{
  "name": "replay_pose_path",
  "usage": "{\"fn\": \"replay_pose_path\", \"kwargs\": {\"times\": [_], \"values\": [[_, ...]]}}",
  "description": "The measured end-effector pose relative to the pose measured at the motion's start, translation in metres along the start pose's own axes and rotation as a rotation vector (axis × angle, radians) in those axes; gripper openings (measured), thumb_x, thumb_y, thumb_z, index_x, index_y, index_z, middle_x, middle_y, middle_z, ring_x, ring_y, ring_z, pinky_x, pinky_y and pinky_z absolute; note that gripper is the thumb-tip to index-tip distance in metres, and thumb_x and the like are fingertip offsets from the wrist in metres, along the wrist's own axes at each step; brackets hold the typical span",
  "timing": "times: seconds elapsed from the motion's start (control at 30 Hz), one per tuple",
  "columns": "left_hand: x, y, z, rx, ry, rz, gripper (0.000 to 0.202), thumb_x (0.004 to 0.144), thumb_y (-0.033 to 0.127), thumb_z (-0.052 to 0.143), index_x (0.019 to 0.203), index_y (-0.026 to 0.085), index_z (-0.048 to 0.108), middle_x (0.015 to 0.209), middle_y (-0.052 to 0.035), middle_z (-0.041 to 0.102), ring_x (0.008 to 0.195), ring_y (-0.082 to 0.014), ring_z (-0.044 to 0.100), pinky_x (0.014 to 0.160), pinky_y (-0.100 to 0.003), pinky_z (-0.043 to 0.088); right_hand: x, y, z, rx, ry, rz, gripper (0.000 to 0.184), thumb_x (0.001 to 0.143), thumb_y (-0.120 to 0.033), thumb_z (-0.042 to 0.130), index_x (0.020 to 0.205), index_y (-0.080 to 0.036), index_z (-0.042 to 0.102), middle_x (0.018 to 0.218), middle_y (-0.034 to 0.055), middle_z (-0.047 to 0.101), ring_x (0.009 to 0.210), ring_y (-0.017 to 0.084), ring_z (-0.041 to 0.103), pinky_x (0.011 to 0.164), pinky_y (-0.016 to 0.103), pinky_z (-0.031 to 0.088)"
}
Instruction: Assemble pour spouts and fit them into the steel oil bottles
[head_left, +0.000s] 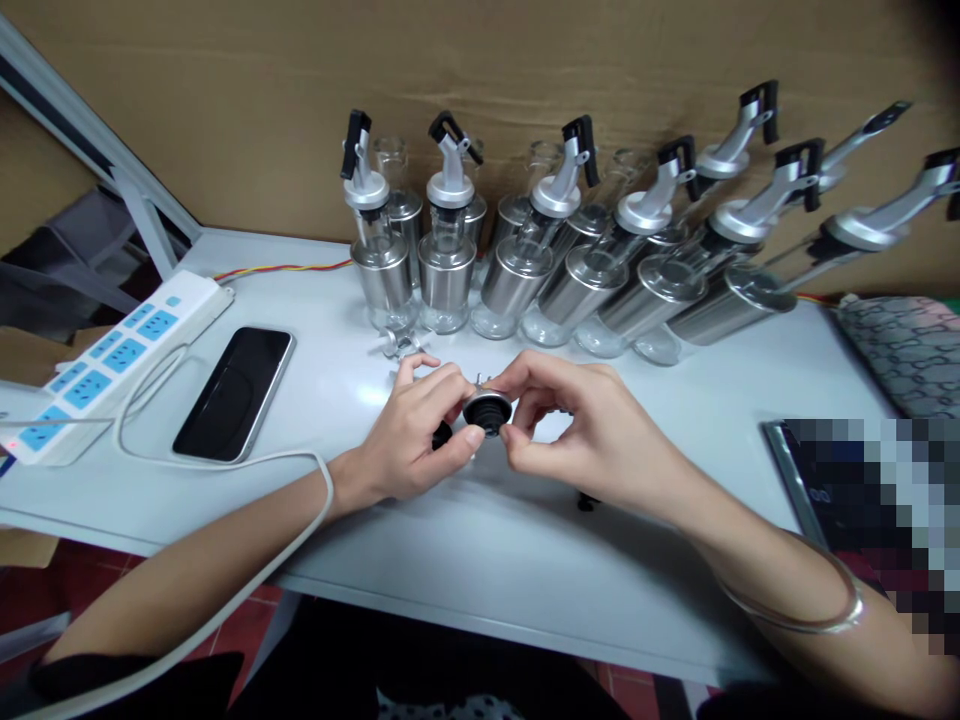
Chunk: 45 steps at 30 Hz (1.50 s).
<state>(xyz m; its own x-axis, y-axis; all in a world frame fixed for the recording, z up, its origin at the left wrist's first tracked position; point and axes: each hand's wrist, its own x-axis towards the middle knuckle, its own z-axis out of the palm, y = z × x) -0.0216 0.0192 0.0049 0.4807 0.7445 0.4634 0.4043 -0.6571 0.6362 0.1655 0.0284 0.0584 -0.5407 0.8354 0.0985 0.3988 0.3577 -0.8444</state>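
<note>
A bottle pourer [488, 412] is held above the near-middle part of the white table [450, 570], between both hands. The left hand [420, 425] is partly closed, its thumb and curled fingers gripping the pourer's left side; a black part shows between them. The right hand [592, 425] is in a loose pinch: the index finger bears on the metal flange, and the thumb tip sits at its right edge, though firm thumb contact cannot be confirmed. The ribbed black stopper faces the person, presumably keeping that end in sight while two-sided support prevents twisting.

Steel-sleeved glass bottles [517, 290] stand upright along the far side, near the cardboard backing [285, 120]. The front ones carry pourers; several behind show bare necks. This arrangement appears to leave working room in front. Small metal fittings [403, 343] lie just beyond the left hand, apparently within reach. A small black part [587, 502] lies below the right wrist; its type cannot be determined.

At left, a smartphone [236, 393] lies beside a power strip [120, 365], likely out of the hands' way. A pale cable [292, 458] crosses the left forearm and could snag.
</note>
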Motion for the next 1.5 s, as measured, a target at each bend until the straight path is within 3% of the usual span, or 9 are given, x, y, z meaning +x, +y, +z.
{"fn": "replay_pose_path", "kwargs": {"times": [0.43, 0.67, 0.83, 0.97, 1.1, 1.3, 1.4, 1.5], "values": [[0.001, 0.002, 0.0, -0.01, -0.004, -0.052, 0.016, 0.09, 0.031, 0.036, 0.079, 0.02, 0.041, 0.071, 0.002, 0.046, 0.067, -0.0153, 0.043, 0.086, -0.038, 0.033, 0.003, 0.004, 0.003, 0.041, -0.008, 0.105, 0.013, 0.066, -0.018, 0.056, 0.078, -0.019, 0.05, 0.063, -0.0045, 0.054, 0.048, 0.007, 0.046, 0.047, 0.02, 0.038], [0.002, 0.003, -0.001, 0.018, -0.023, -0.08, 0.018, 0.091, 0.031, 0.036, 0.079, 0.02, 0.041, 0.071, 0.0026, 0.046, 0.068, -0.0147, 0.044, 0.087, -0.037, 0.033, 0.003, 0.005, 0.002, 0.042, -0.009, 0.122, 0.013, 0.068, -0.018, 0.055, 0.079, -0.02, 0.049, 0.052, -0.0081, 0.046, 0.045, 0.007, 0.043, 0.044, 0.02, 0.033], [0.001, -0.001, 0.003, 0.091, -0.01, -0.07, 0.017, 0.096, 0.031, 0.032, 0.094, 0.019, 0.043, 0.083, -0.0007, 0.054, 0.077, -0.0164, 0.052, 0.089, -0.038, 0.035, 0.007, 0.013, -0.003, 0.149, -0.029, 0.099, 0.015, 0.07, -0.017, 0.057, 0.082, -0.019, 0.048, 0.073, -0.0031, 0.058, 0.053, 0.007, 0.054, 0.048, 0.02, 0.039], [0.0, -0.004, 0.004, 0.047, 0.038, -0.057, 0.022, 0.095, 0.04, 0.036, 0.103, 0.02, 0.04, 0.09, -0.0037, 0.056, 0.077, -0.0174, 0.054, 0.076, -0.034, 0.043, 0.008, 0.016, -0.007, 0.188, -0.039, 0.071, 0.021, 0.071, -0.015, 0.06, 0.085, -0.02, 0.045, 0.082, -0.0015, 0.06, 0.063, 0.009, 0.059, 0.055, 0.02, 0.045], [-0.001, -0.005, 0.005, 0.079, 0.028, -0.042, 0.027, 0.092, 0.044, 0.042, 0.104, 0.021, 0.039, 0.089, -0.0035, 0.055, 0.076, -0.0176, 0.055, 0.07, -0.032, 0.045, 0.006, 0.016, -0.009, 0.119, -0.07, 0.037, 0.02, 0.075, -0.019, 0.062, 0.087, -0.02, 0.046, 0.084, -0.0003, 0.061, 0.068, 0.011, 0.06, 0.062, 0.023, 0.048], [0.0, -0.003, 0.006, 0.153, 0.069, 0.04, 0.025, 0.088, 0.035, 0.048, 0.107, 0.021, 0.041, 0.092, -0.0047, 0.057, 0.079, -0.018, 0.057, 0.069, -0.031, 0.047, 0.004, 0.013, -0.015, -0.073, -0.137, -0.034, 0.015, 0.082, -0.024, 0.063, 0.086, -0.02, 0.049, 0.088, 0.0033, 0.065, 0.079, 0.016, 0.061, 0.07, 0.028, 0.048], [0.001, 0.0, 0.005, 0.244, 0.057, 0.134, 0.025, 0.085, 0.027, 0.05, 0.109, 0.02, 0.044, 0.095, -0.0058, 0.058, 0.082, -0.0183, 0.058, 0.07, -0.031, 0.047, 0.005, 0.01, -0.025, -0.172, -0.233, -0.103, 0.006, 0.087, -0.024, 0.058, 0.087, -0.019, 0.055, 0.087, 0.0034, 0.067, 0.076, 0.015, 0.062, 0.068, 0.027, 0.046], [0.002, 0.002, 0.004, 0.295, 0.039, 0.173, 0.023, 0.085, 0.024, 0.052, 0.108, 0.02, 0.048, 0.095, -0.0053, 0.059, 0.079, -0.0165, 0.058, 0.07, -0.029, 0.048, 0.004, 0.013, -0.04, -0.267, -0.283, -0.106, 0.01, 0.089, -0.022, 0.053, 0.093, -0.02, 0.062, 0.087, 0.0028, 0.07, 0.075, 0.016, 0.063, 0.068, 0.027, 0.045]]}}
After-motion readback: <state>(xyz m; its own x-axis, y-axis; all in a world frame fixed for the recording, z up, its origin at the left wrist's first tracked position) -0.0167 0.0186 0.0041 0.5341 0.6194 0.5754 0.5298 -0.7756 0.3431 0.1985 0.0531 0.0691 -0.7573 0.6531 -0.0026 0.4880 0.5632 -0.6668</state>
